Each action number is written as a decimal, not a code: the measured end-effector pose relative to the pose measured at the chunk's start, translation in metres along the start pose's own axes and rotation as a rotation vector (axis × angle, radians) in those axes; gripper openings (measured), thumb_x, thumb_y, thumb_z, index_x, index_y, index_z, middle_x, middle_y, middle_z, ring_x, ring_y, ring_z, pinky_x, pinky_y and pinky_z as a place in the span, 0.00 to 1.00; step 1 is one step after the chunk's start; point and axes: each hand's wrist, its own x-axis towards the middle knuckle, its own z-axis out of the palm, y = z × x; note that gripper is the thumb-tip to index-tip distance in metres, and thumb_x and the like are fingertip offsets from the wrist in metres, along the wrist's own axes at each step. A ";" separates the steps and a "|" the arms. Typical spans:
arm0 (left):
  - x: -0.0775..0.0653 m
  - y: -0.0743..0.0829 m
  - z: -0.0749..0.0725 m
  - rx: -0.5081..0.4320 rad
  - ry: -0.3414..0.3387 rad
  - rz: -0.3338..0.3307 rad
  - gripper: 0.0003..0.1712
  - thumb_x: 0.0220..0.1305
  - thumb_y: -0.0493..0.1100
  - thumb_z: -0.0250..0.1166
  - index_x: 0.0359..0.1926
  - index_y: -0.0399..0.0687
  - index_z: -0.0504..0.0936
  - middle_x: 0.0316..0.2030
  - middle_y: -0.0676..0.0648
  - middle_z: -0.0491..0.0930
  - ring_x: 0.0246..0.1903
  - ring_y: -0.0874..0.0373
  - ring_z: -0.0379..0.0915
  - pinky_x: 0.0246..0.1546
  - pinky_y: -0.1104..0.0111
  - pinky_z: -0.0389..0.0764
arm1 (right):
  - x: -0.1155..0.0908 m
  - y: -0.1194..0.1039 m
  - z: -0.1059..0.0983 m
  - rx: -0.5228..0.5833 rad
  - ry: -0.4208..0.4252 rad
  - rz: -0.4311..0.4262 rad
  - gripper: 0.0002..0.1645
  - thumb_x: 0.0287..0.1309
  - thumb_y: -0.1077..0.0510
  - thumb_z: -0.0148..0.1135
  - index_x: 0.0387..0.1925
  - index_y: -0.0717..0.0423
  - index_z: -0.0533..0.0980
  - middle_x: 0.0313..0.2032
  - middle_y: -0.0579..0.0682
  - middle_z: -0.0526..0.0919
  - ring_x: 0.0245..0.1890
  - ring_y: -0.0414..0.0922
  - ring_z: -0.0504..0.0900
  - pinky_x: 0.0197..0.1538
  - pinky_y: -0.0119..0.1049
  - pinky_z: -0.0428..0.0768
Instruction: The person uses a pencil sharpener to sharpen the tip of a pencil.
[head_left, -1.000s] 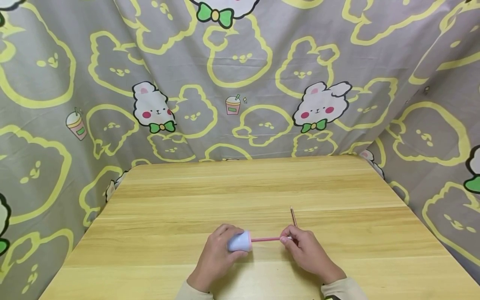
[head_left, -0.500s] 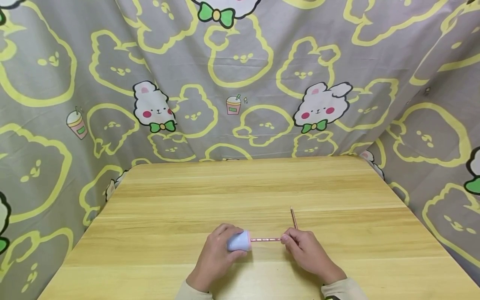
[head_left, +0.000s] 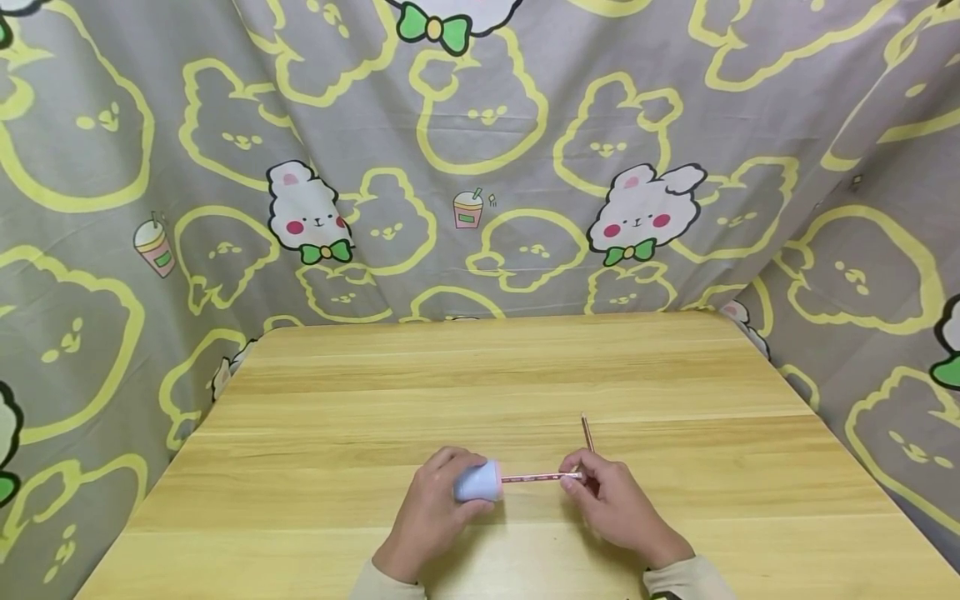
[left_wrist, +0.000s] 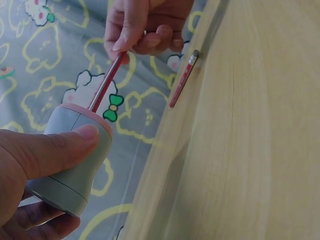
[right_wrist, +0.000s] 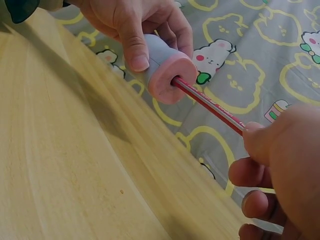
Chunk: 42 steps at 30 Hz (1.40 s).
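My left hand (head_left: 437, 510) grips a light blue pencil sharpener (head_left: 474, 482) with a pink end, thumb and fingers curled round its waisted body. The sharpener lies on its side in the head view, its pink face (right_wrist: 166, 86) turned to the right. A red and silver pencil (head_left: 531, 478) sticks into the hole in that face, its inserted tip hidden. At the pencil's outer end, my right hand (head_left: 613, 505) pinches it between thumb and forefinger. In the right wrist view, the other fingers of this hand are loosely curled beneath the pencil (right_wrist: 212, 106).
A second red pencil (head_left: 587, 432) lies on the wooden table (head_left: 375, 392) just beyond my right hand; the left wrist view shows a dark end on this pencil (left_wrist: 184, 79). A grey curtain (head_left: 517, 275) with yellow cartoon outlines hangs round the table's back and sides.
The pencil has turned about its length, showing a different side each time, as my right thumb and fingers shifted on it. The sharpener and left hand have stayed in place.
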 end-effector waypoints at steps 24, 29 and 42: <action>0.000 0.000 0.000 -0.004 0.002 0.008 0.26 0.41 0.39 0.80 0.45 0.42 0.82 0.43 0.45 0.78 0.40 0.49 0.78 0.36 0.64 0.82 | 0.001 0.002 0.000 -0.046 0.008 -0.027 0.12 0.69 0.64 0.53 0.29 0.54 0.77 0.15 0.33 0.66 0.16 0.27 0.60 0.17 0.27 0.67; 0.000 0.000 0.000 -0.006 0.000 0.003 0.26 0.41 0.38 0.80 0.45 0.42 0.82 0.43 0.46 0.79 0.40 0.50 0.78 0.36 0.64 0.82 | 0.000 0.000 -0.001 -0.036 0.005 0.004 0.04 0.66 0.63 0.58 0.39 0.55 0.78 0.18 0.34 0.68 0.16 0.28 0.61 0.16 0.27 0.65; 0.000 0.001 0.000 -0.002 0.001 0.000 0.26 0.41 0.39 0.80 0.45 0.42 0.82 0.43 0.46 0.79 0.41 0.50 0.78 0.36 0.64 0.82 | -0.001 0.005 0.001 -0.045 0.013 -0.039 0.08 0.64 0.69 0.57 0.32 0.55 0.75 0.19 0.34 0.66 0.18 0.27 0.61 0.16 0.25 0.63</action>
